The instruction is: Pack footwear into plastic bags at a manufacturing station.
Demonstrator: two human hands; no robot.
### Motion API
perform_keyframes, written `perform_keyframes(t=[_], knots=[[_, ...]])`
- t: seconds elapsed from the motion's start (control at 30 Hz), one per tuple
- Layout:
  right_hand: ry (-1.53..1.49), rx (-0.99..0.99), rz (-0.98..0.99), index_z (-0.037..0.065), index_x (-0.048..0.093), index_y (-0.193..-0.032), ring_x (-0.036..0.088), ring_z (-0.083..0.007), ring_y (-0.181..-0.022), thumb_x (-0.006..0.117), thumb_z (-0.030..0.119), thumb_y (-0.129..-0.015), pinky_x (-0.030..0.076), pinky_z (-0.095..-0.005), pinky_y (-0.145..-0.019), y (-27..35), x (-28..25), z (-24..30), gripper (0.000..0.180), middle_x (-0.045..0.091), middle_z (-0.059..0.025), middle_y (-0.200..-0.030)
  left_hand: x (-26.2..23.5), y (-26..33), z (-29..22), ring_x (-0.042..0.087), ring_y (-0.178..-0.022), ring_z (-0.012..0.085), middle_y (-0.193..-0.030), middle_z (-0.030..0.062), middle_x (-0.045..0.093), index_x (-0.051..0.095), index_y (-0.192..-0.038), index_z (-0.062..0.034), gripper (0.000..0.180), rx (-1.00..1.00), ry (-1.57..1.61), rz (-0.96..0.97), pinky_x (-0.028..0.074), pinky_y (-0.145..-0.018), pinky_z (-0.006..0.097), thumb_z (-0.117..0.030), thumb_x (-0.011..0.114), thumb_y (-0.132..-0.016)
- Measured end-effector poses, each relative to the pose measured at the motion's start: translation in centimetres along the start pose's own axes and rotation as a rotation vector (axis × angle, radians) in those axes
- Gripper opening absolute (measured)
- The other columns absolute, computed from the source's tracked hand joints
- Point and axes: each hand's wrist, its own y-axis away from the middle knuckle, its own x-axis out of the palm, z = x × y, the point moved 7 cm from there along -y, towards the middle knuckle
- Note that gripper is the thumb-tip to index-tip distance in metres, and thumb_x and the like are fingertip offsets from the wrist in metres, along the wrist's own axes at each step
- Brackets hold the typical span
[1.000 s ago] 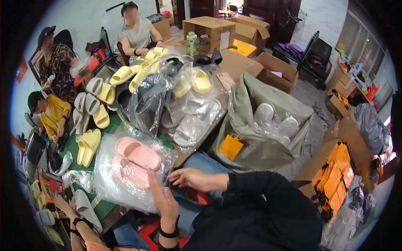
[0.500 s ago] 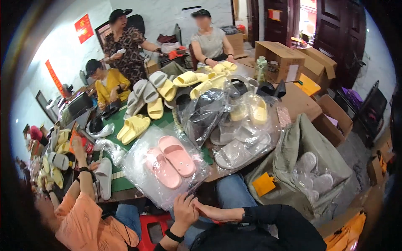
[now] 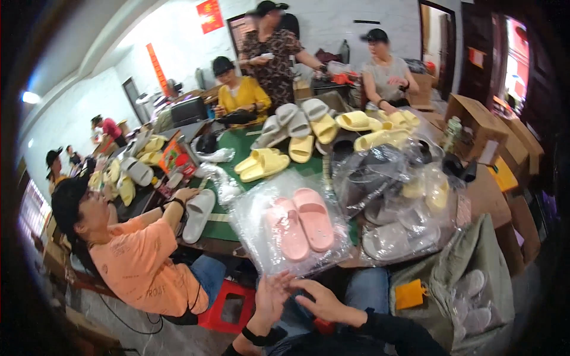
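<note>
My left hand (image 3: 272,302) is raised in front of my lap, its fingers stretched out. Beside it my right hand (image 3: 323,301) reaches across with fingers apart, their tips at or close to the left fingers. Neither hand holds anything. Just beyond the fingertips lies a pair of pink slide sandals (image 3: 298,222) on a stack of clear plastic bags (image 3: 249,222) at the near table edge. To the right, grey slides (image 3: 389,240) sit inside clear bags, with black slides (image 3: 377,172) in wrap behind them.
Yellow slides (image 3: 264,166) and grey slides (image 3: 288,121) pile on the green tabletop (image 3: 234,142). A co-worker in orange (image 3: 139,261) sits at left, hand by a pale grey slide (image 3: 199,215). A red stool (image 3: 228,305), olive sack (image 3: 427,270) and cardboard boxes (image 3: 475,118) stand around.
The view has swung left, so the table and people appear farther right. My hands, pressed together before, now have their fingers more spread. The seated co-worker in orange shows more fully.
</note>
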Motion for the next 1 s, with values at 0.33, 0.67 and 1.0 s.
perform_keyframes(t=[0.33, 0.67, 1.0], knots=[[0.381, -0.480, 0.117, -0.001, 0.046, -0.133, 0.047, -0.0318, -0.123, 0.056, 0.025, -0.090, 0.031, -0.0442, -0.109, -1.5, 6.2, 0.8, 0.051, 0.048, -0.0178, -0.136, 0.9, 2.0, -1.6, 0.032, -0.133, 0.0382, -0.142, 0.0235, 0.037, 0.037, -0.138, -0.0011, 0.075, -0.449, 0.762, 0.079, 0.025, -0.111, 0.053, -0.059, 0.017, -0.096], [0.823, -0.398, -0.179, 0.006, 0.061, -0.097, 0.057, -0.0260, -0.086, 0.069, 0.014, -0.076, 0.045, -0.0399, -0.076, -2.9, -1.8, -3.3, 0.024, 0.061, -0.0078, -0.093, 0.1, 0.4, -5.6, 0.042, -0.127, 0.0273, -0.139, 0.0185, 0.042, 0.034, -0.139, 0.0015, 0.046, 0.149, 0.228, 0.002, 0.028, -0.111, 0.038, -0.019, 0.041, -0.098], [0.747, -0.032, -0.483, 0.002, 0.053, -0.074, 0.055, -0.0331, -0.072, 0.061, 0.012, -0.085, 0.043, -0.0418, -0.062, -0.2, -6.9, -4.0, 0.017, 0.054, -0.0156, -0.073, 6.6, -1.0, -4.6, 0.046, -0.124, 0.0327, -0.135, 0.0187, 0.047, 0.049, -0.129, 0.0007, 0.040, 0.508, -0.706, 0.170, 0.033, -0.106, 0.038, -0.008, 0.054, -0.090]])
